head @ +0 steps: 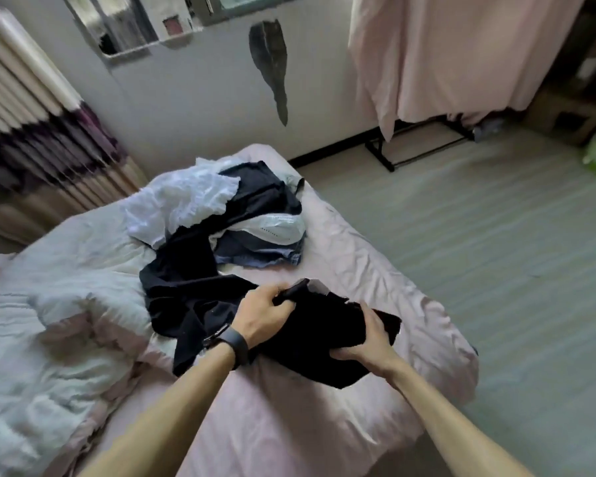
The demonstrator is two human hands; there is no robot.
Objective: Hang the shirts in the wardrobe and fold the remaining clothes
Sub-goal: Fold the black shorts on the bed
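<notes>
I log: black garment [324, 327], soft, crumpled, long axis left-to-right on wrinkled pink bed [358, 256]; left hand [265, 311] and right hand [369, 342] grip it, fingers curled.

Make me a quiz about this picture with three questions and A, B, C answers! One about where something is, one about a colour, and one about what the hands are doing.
1. Where does the pile of clothes lie?
A. on the floor
B. on the bed
C. on a chair

2. What colour is the garment being held?
A. black
B. red
C. yellow

3. What are the left hand and the right hand doing?
A. hanging loose
B. both gripping the garment
C. clapping

Answers:
1 B, the pile rests on top of the bed.
2 A, the cloth between the hands is black.
3 B, the fingers of both hands curl round the garment.
</notes>
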